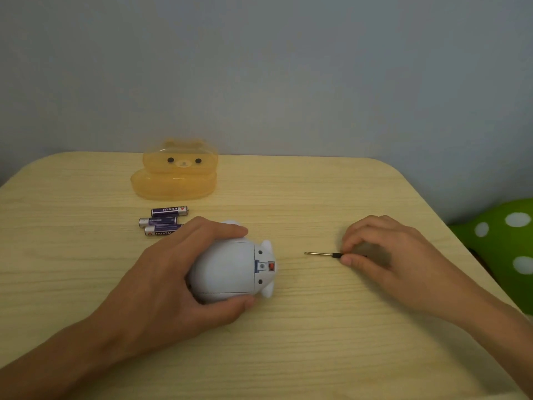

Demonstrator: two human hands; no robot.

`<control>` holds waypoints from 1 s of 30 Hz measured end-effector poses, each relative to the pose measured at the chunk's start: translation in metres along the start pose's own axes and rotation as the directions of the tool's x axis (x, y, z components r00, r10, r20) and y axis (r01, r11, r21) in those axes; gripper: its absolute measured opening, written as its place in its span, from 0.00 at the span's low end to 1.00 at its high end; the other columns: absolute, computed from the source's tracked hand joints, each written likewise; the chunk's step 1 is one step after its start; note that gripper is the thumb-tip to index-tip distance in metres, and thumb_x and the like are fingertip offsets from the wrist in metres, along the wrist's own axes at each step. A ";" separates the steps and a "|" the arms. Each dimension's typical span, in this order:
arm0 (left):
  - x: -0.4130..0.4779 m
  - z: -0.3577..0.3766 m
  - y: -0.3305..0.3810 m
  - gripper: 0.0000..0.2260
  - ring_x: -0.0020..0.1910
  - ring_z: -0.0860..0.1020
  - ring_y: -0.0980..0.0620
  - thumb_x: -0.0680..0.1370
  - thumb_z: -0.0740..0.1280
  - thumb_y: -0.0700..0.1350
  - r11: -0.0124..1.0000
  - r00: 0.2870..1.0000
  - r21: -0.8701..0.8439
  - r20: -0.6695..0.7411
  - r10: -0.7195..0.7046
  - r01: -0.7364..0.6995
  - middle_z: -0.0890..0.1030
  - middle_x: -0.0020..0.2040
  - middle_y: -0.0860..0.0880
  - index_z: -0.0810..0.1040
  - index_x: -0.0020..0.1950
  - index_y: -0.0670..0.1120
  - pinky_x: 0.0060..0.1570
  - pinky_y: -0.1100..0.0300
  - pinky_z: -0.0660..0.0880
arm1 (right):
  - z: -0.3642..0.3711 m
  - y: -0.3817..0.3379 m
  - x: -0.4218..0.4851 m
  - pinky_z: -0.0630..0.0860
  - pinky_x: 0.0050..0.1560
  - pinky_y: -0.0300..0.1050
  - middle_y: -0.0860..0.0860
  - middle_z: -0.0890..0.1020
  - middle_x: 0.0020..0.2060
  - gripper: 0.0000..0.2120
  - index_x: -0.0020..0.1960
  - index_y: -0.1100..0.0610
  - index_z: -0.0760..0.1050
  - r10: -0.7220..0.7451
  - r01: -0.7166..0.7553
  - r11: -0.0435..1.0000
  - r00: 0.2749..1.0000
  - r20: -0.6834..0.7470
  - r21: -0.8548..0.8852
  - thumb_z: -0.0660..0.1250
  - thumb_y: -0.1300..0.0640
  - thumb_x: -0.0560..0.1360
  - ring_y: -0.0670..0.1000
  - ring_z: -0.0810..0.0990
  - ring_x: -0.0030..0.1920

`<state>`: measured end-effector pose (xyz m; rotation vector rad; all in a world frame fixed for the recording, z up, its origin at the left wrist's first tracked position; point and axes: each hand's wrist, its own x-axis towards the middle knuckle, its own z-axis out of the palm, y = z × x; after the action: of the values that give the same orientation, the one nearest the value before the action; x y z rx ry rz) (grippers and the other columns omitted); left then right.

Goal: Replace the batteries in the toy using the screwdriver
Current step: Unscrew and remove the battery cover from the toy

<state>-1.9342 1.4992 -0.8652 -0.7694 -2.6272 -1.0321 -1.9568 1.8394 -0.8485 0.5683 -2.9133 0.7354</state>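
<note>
Toy (227, 269): white plastic animal lying on its side around the middle of the counter (317, 336), somewhat left of centre. Smooth panel side faces up. A small grey fitting and a red switch sit at its right end, between two stubby white lugs.

Left part of the counter, toward the far edge: translucent yellow case (176, 171) with a bear face, lid section resting on the base. Just in front of it are three purple batteries (161, 221) lying side by side, the nearest one partly hidden by a finger.

Left hand (173, 281) comes in from the near left corner and grips the toy. Its fingers (219, 230) curl over the far side, thumb pressed along the near side.

Right of the toy, apart from it: screwdriver (323, 254), thin shaft level, tip pointing left at the toy. Cannot tell if it rests on the counter or is just lifted.

Right hand (383, 249) pinches the screwdriver's dark handle between thumb and fingertips, most of the handle hidden.

Beyond the right edge: green cushion (504, 249) with white spots.
</note>
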 end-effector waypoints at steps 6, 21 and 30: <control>0.000 0.001 0.002 0.31 0.65 0.79 0.63 0.67 0.76 0.66 1.000 1.000 -0.007 0.007 -0.013 0.013 0.78 0.66 0.66 0.74 0.68 0.62 0.56 0.67 0.76 | -0.002 -0.001 0.004 0.76 0.62 0.46 0.35 0.82 0.52 0.09 0.51 0.44 0.83 0.009 -0.009 1.000 1.000 0.014 -0.019 0.71 0.42 0.75 0.41 0.78 0.59; 0.009 0.003 0.024 0.34 0.60 0.79 0.64 0.61 0.66 0.83 0.982 0.979 -0.142 0.176 -0.102 0.128 0.74 0.63 0.74 0.63 0.60 0.67 0.46 0.62 0.78 | 0.014 -0.081 -0.001 0.83 0.53 0.40 0.46 0.90 0.49 0.42 0.71 0.33 0.72 -0.076 -0.102 0.718 0.972 0.224 0.688 0.83 0.61 0.66 0.47 0.89 0.48; 0.025 -0.006 0.032 0.18 0.60 0.71 0.61 0.80 0.65 0.67 0.949 0.928 0.038 0.227 0.297 -0.313 0.68 0.63 0.57 0.73 0.67 0.63 0.49 0.69 0.71 | 0.012 -0.087 0.002 0.85 0.47 0.52 0.51 0.89 0.42 0.29 0.66 0.43 0.78 -0.048 -0.156 0.723 0.961 0.274 0.673 0.79 0.66 0.72 0.47 0.86 0.41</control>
<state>-1.9376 1.5244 -0.8335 -1.2918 -2.5847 -0.7988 -1.9258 1.7621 -0.8203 0.6740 -2.8096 1.9391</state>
